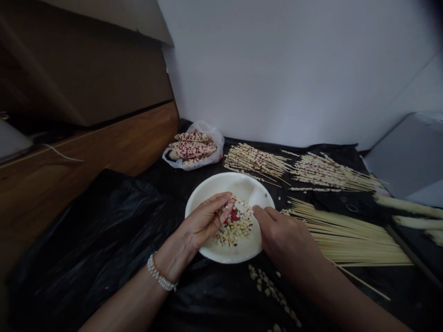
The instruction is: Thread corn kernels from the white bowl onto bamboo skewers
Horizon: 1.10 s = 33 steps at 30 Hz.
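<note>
A white bowl (197,196) with loose yellow, white and red corn kernels (233,233) in it stands on black plastic. Over its left part is my left hand (207,219), with a beaded bracelet (161,273) on the wrist; thumb and fingers pinch the tip of a thin stick (234,198). My right hand (282,230) is closed at the bowl's right rim, palm down. A thin stick (360,279) comes out beyond it towards the lower right and seems to be in its grip. The stretch between the hands is hard to make out.
Speckled corn cobs (194,150) lie in a plastic bag behind the bowl. Skewers threaded with kernels (256,159) form two piles at the back. Bare skewers (349,235) and pale cobs (411,205) lie at the right. Stray kernels (268,286) are scattered in front; a wooden panel (104,143) stands left.
</note>
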Tool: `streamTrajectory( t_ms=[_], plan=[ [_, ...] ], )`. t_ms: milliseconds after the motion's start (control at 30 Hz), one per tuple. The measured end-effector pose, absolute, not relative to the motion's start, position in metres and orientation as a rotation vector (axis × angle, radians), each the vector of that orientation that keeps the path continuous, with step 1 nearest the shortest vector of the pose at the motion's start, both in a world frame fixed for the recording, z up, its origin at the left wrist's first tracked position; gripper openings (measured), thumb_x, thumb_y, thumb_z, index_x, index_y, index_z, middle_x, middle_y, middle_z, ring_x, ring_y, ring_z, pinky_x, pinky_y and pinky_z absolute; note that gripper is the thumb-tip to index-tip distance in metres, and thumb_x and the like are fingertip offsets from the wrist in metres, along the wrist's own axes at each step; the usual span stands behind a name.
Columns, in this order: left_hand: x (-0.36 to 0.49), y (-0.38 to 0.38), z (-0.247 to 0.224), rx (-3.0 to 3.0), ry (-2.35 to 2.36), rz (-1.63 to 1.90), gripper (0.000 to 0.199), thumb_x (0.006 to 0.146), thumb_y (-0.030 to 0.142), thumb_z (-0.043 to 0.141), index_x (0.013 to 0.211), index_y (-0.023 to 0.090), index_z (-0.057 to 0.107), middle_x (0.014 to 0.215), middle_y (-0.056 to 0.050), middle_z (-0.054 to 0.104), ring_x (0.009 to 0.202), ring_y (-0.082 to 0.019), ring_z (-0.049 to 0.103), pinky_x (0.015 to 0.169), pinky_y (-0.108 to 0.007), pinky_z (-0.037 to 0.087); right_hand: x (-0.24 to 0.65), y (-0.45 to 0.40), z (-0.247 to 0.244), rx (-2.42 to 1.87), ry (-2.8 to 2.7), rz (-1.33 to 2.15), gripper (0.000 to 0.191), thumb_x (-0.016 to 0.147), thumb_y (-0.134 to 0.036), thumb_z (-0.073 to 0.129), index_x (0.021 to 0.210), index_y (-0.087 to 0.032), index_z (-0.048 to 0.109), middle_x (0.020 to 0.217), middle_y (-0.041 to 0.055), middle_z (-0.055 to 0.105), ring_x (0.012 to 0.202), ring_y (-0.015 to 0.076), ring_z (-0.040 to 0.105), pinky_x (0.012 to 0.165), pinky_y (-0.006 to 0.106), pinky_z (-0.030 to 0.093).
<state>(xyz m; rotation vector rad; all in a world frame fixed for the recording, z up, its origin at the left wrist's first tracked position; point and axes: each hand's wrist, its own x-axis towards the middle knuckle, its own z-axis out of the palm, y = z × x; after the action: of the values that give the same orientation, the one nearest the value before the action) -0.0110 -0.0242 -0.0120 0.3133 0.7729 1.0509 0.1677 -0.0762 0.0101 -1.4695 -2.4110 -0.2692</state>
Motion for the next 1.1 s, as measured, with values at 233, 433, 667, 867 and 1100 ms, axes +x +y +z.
streamTrajectory(
  t_ms=[233,433,667,867,1100],
  plan=[
    [-0.008,-0.026,-0.005,0.307,0.808,1.052,0.011,0.076,-0.001,0.062,0.079,0.008,0.067,0.077,-0.004,0.067,0.068,-0.008,0.067,0.065,-0.013,0.057,0.165,-0.078,0.008,-1.494,-2.386,-0.291,0.016,0.074,-0.004,0.048,0.082,-0.016,0.055,0.069,0.0022,0.06,0.051,0.0121,0.051,0.048,0.027,0.021],
    [-0.008,-0.027,-0.006,0.319,0.817,1.021,0.01,0.075,0.0,0.064,0.08,0.008,0.067,0.079,-0.005,0.067,0.071,-0.01,0.067,0.066,-0.015,0.057,0.164,-0.08,0.012,-1.526,-2.446,-0.228,0.017,0.076,-0.004,0.048,0.084,-0.017,0.055,0.072,0.0022,0.061,0.052,0.0115,0.052,0.048,0.027,0.021],
    [-0.009,-0.027,-0.002,0.329,0.841,1.004,0.01,0.074,0.0,0.064,0.079,0.008,0.067,0.078,-0.004,0.067,0.07,-0.009,0.067,0.066,-0.015,0.056,0.164,-0.079,0.01,-1.498,-2.445,-0.229,0.016,0.077,-0.005,0.047,0.085,-0.016,0.055,0.073,0.0032,0.062,0.053,0.0117,0.052,0.048,0.027,0.023],
    [-0.008,-0.03,-0.004,0.387,0.819,0.961,0.01,0.071,0.003,0.07,0.078,0.01,0.068,0.079,-0.005,0.069,0.073,-0.009,0.067,0.07,-0.014,0.055,0.161,-0.079,0.004,-1.482,-2.414,-0.322,0.02,0.077,-0.003,0.045,0.089,-0.016,0.055,0.071,0.0021,0.06,0.053,0.0114,0.052,0.05,0.027,0.024],
    [-0.005,-0.034,-0.008,0.364,0.747,0.918,0.013,0.071,0.004,0.07,0.082,0.011,0.069,0.084,-0.005,0.071,0.077,-0.011,0.067,0.075,-0.017,0.055,0.16,-0.075,0.007,-1.526,-2.432,-0.25,0.016,0.077,-0.005,0.05,0.087,-0.017,0.056,0.072,0.0011,0.061,0.055,0.0124,0.054,0.05,0.027,0.023]
  ],
)
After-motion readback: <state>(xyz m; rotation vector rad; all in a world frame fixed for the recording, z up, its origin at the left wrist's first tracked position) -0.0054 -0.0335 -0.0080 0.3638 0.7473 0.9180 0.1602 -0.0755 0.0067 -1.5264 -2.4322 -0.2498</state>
